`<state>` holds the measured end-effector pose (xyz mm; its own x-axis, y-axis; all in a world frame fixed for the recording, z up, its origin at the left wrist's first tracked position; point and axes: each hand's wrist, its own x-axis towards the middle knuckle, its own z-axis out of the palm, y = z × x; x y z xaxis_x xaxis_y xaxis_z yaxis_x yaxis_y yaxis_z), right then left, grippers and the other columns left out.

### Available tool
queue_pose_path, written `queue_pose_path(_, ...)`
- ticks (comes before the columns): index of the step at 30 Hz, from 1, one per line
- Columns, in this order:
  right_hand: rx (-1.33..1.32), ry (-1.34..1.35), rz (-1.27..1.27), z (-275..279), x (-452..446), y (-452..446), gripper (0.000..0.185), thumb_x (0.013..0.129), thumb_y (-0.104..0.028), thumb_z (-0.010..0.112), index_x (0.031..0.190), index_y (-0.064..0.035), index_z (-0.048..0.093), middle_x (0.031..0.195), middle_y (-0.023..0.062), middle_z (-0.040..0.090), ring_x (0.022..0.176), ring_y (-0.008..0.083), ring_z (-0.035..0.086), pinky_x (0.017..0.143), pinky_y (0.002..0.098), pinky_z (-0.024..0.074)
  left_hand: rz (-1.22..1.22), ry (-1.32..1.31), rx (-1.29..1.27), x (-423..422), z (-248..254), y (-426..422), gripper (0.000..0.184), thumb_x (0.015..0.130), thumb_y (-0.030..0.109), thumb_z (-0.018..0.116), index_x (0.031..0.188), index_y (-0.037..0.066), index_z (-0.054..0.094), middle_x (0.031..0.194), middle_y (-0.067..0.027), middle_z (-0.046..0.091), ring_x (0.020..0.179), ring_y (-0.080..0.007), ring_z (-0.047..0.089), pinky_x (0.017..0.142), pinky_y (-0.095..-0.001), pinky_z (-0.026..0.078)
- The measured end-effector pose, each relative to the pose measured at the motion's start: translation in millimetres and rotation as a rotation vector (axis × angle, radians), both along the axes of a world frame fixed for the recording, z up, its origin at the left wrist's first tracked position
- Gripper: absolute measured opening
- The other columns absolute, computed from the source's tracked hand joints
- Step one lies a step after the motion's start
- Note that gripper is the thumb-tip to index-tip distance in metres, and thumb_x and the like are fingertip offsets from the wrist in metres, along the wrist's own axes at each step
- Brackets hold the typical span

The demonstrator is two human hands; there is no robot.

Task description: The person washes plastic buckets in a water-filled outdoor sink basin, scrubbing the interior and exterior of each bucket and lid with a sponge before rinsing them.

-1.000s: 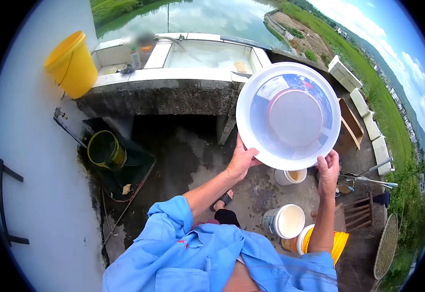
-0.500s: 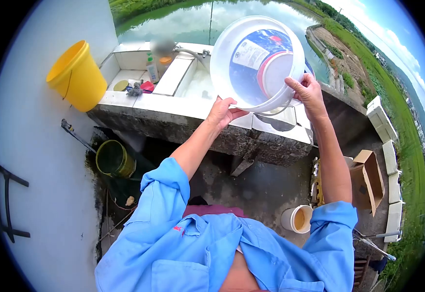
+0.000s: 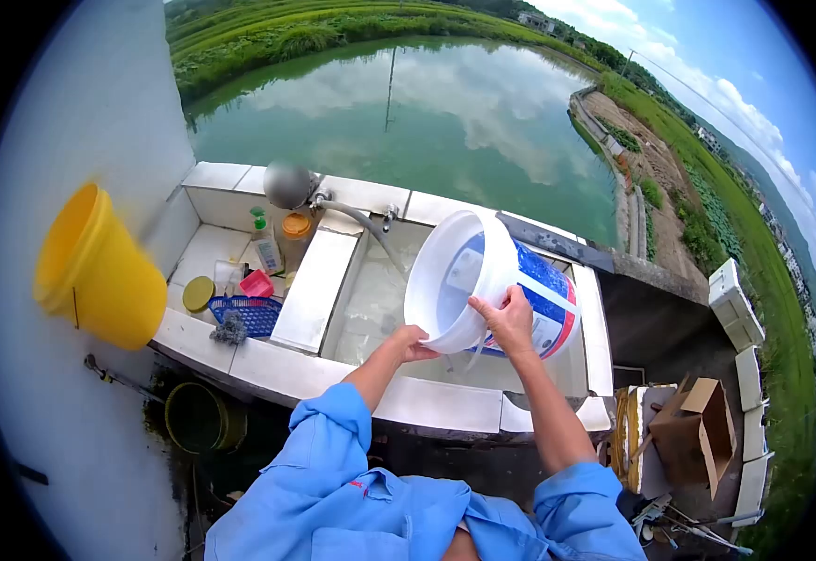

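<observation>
The white-and-blue plastic bucket (image 3: pixel 500 266) turns its base away from me, and the print on its side is too small to read. The left hand (image 3: pixel 412 344) has some fingers hidden under its rim. Behind it, part of the tiled sink (image 3: pixel 445 404) is covered. Left of it, a round grey shape (image 3: pixel 289 185) is just a blur. Below it, the blue shirt (image 3: pixel 380 519) gets cut off.

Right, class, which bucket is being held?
The white-and-blue bucket, tilted over the basin; the yellow bucket and dark bucket are by the wall, unheld.
</observation>
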<state>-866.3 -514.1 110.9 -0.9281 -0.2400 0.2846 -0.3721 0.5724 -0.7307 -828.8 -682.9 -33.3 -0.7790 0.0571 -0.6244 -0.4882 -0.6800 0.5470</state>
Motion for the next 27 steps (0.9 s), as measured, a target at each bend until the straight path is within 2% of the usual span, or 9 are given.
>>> queue_pose_path(2,0.03,-0.051,0.04,-20,-4,-11,0.043,0.064,-0.035,0.074,0.068,-0.0002,0.049,0.06,0.0142,0.055,0.055,0.027,0.055,0.053,0.0348,0.044,-0.096,-0.063,0.154,-16,-43,-7,0.05,0.078,-0.007,0.038,0.126,-0.001,0.029,0.121,-0.0211,0.042,0.108,-0.0367,0.049,0.084,-0.0505,0.049)
queue_pose_path(3,0.021,-0.106,0.082,-33,-5,-14,0.04,0.066,-0.033,0.073,0.065,-0.0004,0.049,0.057,0.014,0.055,0.053,0.0274,0.055,0.051,0.0352,0.0438,-0.166,-0.104,0.098,-21,-67,-5,0.044,0.081,-0.002,0.039,0.125,0.001,0.034,0.117,-0.0162,0.048,0.108,-0.0316,0.051,0.085,-0.0491,0.048)
queue_pose_path(4,0.094,-0.073,0.117,-34,0,-20,0.038,0.067,-0.031,0.072,0.063,-0.0002,0.05,0.054,0.0131,0.055,0.049,0.0253,0.055,0.049,0.0345,0.0434,-0.303,-0.022,0.067,-22,-89,-3,0.032,0.087,0.009,0.04,0.119,0.005,0.043,0.109,-0.0105,0.054,0.099,-0.0246,0.056,0.079,-0.0421,0.052)
queue_pose_path(6,0.171,-0.048,0.141,-36,9,-32,0.036,0.069,-0.028,0.071,0.06,0.0,0.051,0.052,0.0122,0.055,0.046,0.0231,0.056,0.047,0.0338,0.043,-0.468,0.0,0.038,-35,-131,1,0.029,0.089,0.015,0.041,0.116,0.008,0.046,0.105,-0.0081,0.056,0.095,-0.0214,0.057,0.075,-0.038,0.052)
queue_pose_path(8,0.267,-0.055,0.147,-43,11,-41,0.035,0.068,-0.028,0.071,0.058,0.0009,0.054,0.054,0.0152,0.055,0.048,0.0262,0.057,0.047,0.0342,0.0434,-0.626,0.016,0.016,-43,-146,6,0.026,0.09,0.021,0.042,0.114,0.011,0.049,0.102,-0.0057,0.057,0.09,-0.0182,0.059,0.072,-0.0338,0.052)
queue_pose_path(10,0.301,-0.06,0.148,-44,7,-47,0.035,0.068,-0.028,0.071,0.059,0.0011,0.055,0.054,0.0158,0.056,0.048,0.0272,0.057,0.047,0.0343,0.0437,-0.547,0.123,0.35,-45,-140,12,0.02,0.08,0.024,0.06,0.098,0.015,0.058,0.093,-0.0021,0.061,0.079,-0.0097,0.059,0.061,-0.0259,0.05)
queue_pose_path(15,0.371,-0.161,0.191,-46,-16,-67,0.034,0.068,-0.03,0.07,0.062,0.0011,0.058,0.058,0.0184,0.057,0.054,0.0314,0.059,0.052,0.0365,0.0457,-0.503,0.333,0.262,-44,-136,17,0.022,0.082,0.028,0.057,0.099,0.014,0.057,0.092,-0.0011,0.061,0.08,-0.0113,0.059,0.063,-0.0264,0.05)
queue_pose_path(21,0.365,-0.188,0.318,-73,-14,-93,0.029,0.071,-0.028,0.067,0.067,0.0004,0.061,0.061,0.0193,0.059,0.059,0.0332,0.06,0.057,0.0378,0.0476,-0.463,0.301,0.199,-45,-134,-20,0.025,0.083,0.029,0.056,0.102,0.013,0.056,0.095,-0.0022,0.06,0.082,-0.0125,0.059,0.065,-0.0275,0.049)
queue_pose_path(27,0.102,-0.207,0.437,-96,-10,-99,0.017,0.076,-0.017,0.057,0.082,-0.0005,0.058,0.07,0.0186,0.061,0.063,0.0328,0.061,0.059,0.0381,0.0481,-0.392,0.209,0.095,-31,-119,-54,0.029,0.083,0.03,0.055,0.105,0.012,0.054,0.097,-0.0033,0.059,0.084,-0.0138,0.058,0.067,-0.0286,0.049)
